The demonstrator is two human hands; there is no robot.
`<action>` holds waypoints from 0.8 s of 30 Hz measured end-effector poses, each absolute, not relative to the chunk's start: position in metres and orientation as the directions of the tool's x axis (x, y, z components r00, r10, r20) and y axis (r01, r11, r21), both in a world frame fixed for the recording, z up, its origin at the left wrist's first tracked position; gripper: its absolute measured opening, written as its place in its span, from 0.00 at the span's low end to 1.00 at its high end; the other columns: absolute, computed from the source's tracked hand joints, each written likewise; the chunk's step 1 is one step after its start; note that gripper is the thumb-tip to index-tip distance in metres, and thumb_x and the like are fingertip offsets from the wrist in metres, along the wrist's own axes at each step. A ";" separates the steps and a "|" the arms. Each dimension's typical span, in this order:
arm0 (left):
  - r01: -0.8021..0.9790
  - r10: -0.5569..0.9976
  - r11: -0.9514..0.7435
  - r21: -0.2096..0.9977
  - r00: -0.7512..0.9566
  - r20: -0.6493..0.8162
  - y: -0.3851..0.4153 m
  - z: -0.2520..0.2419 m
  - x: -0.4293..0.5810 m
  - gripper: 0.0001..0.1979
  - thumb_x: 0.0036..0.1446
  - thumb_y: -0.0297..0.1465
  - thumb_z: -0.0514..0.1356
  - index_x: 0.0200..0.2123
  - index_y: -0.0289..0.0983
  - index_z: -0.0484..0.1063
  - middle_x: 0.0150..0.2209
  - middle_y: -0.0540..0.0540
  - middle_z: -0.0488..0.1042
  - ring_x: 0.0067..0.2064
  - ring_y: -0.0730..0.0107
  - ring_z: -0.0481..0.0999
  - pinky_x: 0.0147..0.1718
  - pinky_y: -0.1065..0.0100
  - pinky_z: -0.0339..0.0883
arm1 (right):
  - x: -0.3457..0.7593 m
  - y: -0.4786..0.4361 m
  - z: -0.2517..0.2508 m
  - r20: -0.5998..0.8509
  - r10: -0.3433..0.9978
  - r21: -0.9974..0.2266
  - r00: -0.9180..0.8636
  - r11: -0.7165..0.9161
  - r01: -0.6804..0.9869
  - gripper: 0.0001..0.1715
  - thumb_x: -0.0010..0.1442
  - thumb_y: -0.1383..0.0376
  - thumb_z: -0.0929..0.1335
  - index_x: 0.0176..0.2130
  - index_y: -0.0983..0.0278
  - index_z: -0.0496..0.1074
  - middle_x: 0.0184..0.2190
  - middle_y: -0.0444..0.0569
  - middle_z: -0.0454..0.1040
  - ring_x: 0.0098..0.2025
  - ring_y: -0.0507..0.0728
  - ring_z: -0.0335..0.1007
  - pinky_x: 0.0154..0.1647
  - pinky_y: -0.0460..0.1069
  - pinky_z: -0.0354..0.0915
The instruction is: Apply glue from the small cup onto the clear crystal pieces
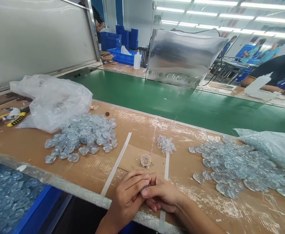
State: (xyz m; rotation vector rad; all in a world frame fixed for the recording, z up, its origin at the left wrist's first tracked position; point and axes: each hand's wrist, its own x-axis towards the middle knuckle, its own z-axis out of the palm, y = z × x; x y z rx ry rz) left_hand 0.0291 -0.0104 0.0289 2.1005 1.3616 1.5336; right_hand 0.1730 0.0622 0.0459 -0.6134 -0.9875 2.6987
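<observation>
My left hand (130, 190) and my right hand (164, 193) meet at the table's front edge, fingers curled together. Between them shows a sliver of a clear plastic piece (145, 188), mostly hidden by the fingers. Just beyond the hands stands a small clear round cup (145, 160) on a cardboard patch (130, 157). Behind it, slightly right, lies a little pile of tiny clear parts (166, 144). Larger heaps of clear, bluish plastic pieces spread to the left (84, 135) and right (242, 165).
White tape strips (117, 164) flank the cardboard patch. A plastic bag (57, 97) and yellow-black cutter (17, 119) lie at left, another bag (274, 146) at right. A blue bin (36, 209) of clear pieces stands lower left. Behind runs a green conveyor belt (132, 92); a person sits across it.
</observation>
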 end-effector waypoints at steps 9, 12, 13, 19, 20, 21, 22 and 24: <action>0.537 0.776 -0.542 0.646 0.025 0.630 -0.011 0.033 0.030 0.12 0.62 0.28 0.59 0.49 0.37 0.73 0.44 0.40 0.80 0.48 0.63 0.78 0.49 0.60 0.75 | 0.170 0.055 0.045 -0.307 0.392 -0.689 -0.868 -0.720 -0.081 0.21 0.47 0.56 0.77 0.31 0.72 0.75 0.16 0.44 0.70 0.11 0.44 0.57 0.09 0.37 0.53; 0.569 0.763 -0.536 0.623 0.012 0.646 -0.012 0.033 0.031 0.12 0.63 0.27 0.58 0.49 0.38 0.73 0.45 0.40 0.79 0.48 0.64 0.78 0.49 0.62 0.75 | 0.170 0.056 0.045 -0.250 0.349 -0.723 -0.903 -0.687 -0.065 0.27 0.49 0.51 0.76 0.33 0.74 0.76 0.18 0.45 0.71 0.12 0.43 0.58 0.10 0.37 0.54; 0.593 0.759 -0.528 0.608 0.008 0.651 -0.013 0.033 0.032 0.12 0.63 0.27 0.57 0.49 0.38 0.73 0.46 0.39 0.79 0.48 0.64 0.77 0.48 0.63 0.75 | 0.170 0.056 0.045 -0.234 0.351 -0.728 -0.907 -0.682 -0.076 0.27 0.49 0.51 0.77 0.33 0.73 0.75 0.18 0.45 0.70 0.13 0.43 0.58 0.11 0.37 0.54; 0.710 0.732 -0.506 0.491 0.052 0.680 -0.017 0.032 0.032 0.13 0.64 0.29 0.56 0.51 0.41 0.72 0.54 0.36 0.72 0.50 0.63 0.77 0.43 0.65 0.77 | 0.176 0.062 0.051 -0.216 0.359 -0.769 -0.908 -0.635 -0.068 0.27 0.46 0.51 0.79 0.33 0.69 0.71 0.18 0.39 0.68 0.16 0.43 0.61 0.15 0.37 0.55; 0.732 0.729 -0.496 0.468 0.057 0.682 -0.016 0.033 0.028 0.13 0.64 0.31 0.56 0.51 0.41 0.72 0.55 0.36 0.72 0.49 0.63 0.78 0.42 0.66 0.78 | 0.179 0.065 0.055 -0.212 0.347 -0.784 -0.913 -0.619 -0.053 0.28 0.45 0.51 0.79 0.34 0.69 0.72 0.19 0.40 0.69 0.17 0.44 0.62 0.15 0.37 0.55; 0.765 0.712 -0.482 0.427 0.058 0.700 -0.015 0.035 0.021 0.12 0.64 0.31 0.57 0.49 0.40 0.73 0.53 0.36 0.73 0.46 0.65 0.79 0.40 0.67 0.78 | 0.182 0.070 0.058 -0.207 0.349 -0.799 -0.914 -0.600 -0.048 0.28 0.44 0.52 0.79 0.34 0.68 0.72 0.21 0.41 0.71 0.18 0.44 0.63 0.16 0.38 0.56; 0.825 0.707 -0.410 0.389 0.019 0.707 -0.013 0.036 0.012 0.11 0.63 0.32 0.58 0.48 0.40 0.74 0.49 0.38 0.76 0.43 0.66 0.79 0.39 0.68 0.77 | 0.185 0.075 0.062 -0.200 0.380 -0.816 -0.903 -0.575 -0.062 0.28 0.43 0.52 0.79 0.35 0.67 0.72 0.24 0.42 0.73 0.20 0.45 0.65 0.18 0.39 0.58; 0.907 0.633 -0.254 0.335 -0.106 0.767 -0.007 0.038 -0.013 0.11 0.57 0.32 0.65 0.44 0.39 0.77 0.42 0.42 0.79 0.41 0.65 0.79 0.43 0.68 0.74 | 0.192 0.086 0.070 -0.169 0.531 -0.863 -0.830 -0.487 -0.135 0.27 0.43 0.54 0.80 0.37 0.65 0.71 0.29 0.43 0.75 0.24 0.46 0.67 0.23 0.41 0.61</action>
